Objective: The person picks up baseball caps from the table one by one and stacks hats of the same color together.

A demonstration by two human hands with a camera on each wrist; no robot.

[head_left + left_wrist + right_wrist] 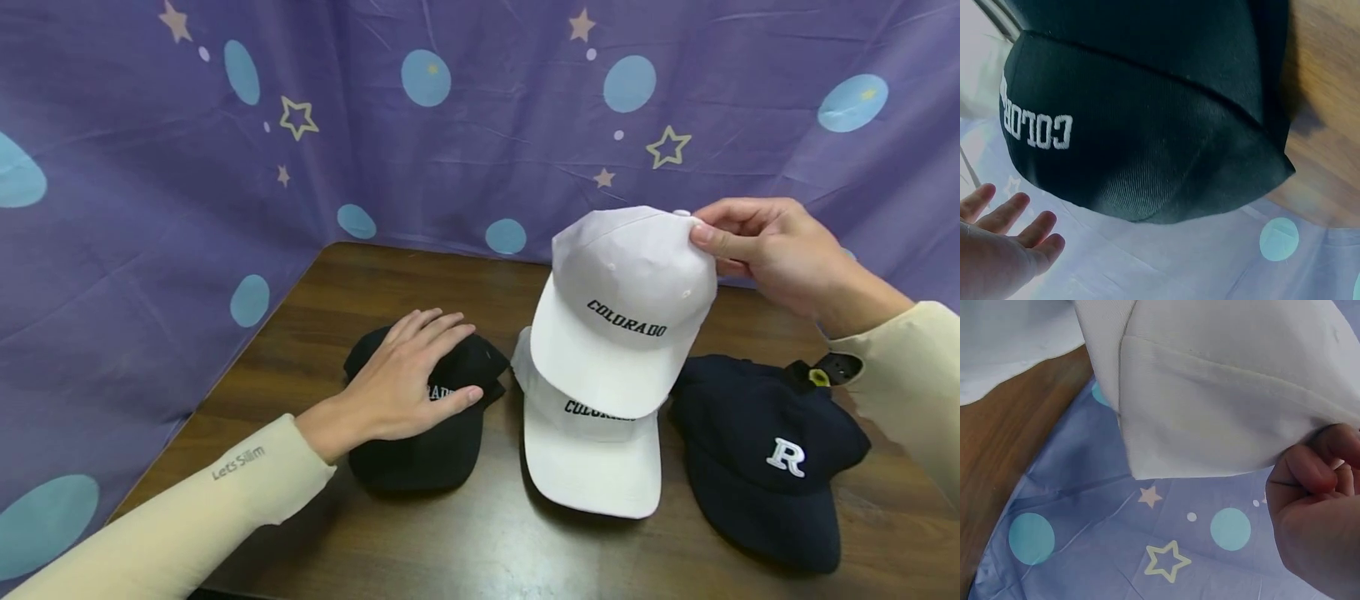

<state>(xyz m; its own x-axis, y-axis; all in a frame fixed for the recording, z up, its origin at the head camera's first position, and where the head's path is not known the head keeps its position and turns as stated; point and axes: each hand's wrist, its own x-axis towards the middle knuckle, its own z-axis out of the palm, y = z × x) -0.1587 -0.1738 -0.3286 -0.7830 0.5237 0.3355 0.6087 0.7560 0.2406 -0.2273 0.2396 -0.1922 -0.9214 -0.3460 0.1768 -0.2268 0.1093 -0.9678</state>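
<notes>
My right hand (787,254) pinches a white cap (637,258) near the top button of its crown. This cap, lettered COLORADO, is tilted brim-down and overlaps a second white COLORADO cap (592,467) on the table in the head view. In the right wrist view, curled fingers (1310,469) grip the crown's edge. To the left, my left hand (405,379) is over a black cap (420,458) with white lettering, fingers extended. The left wrist view shows the fingertips beside that cap's crown (1122,137), gripping nothing.
A navy cap (757,467) with a white R lies on the right of the brown wooden table (285,508). Another dark edge (495,392) shows behind the black cap's side. A purple star-patterned cloth (480,167) hangs behind and left.
</notes>
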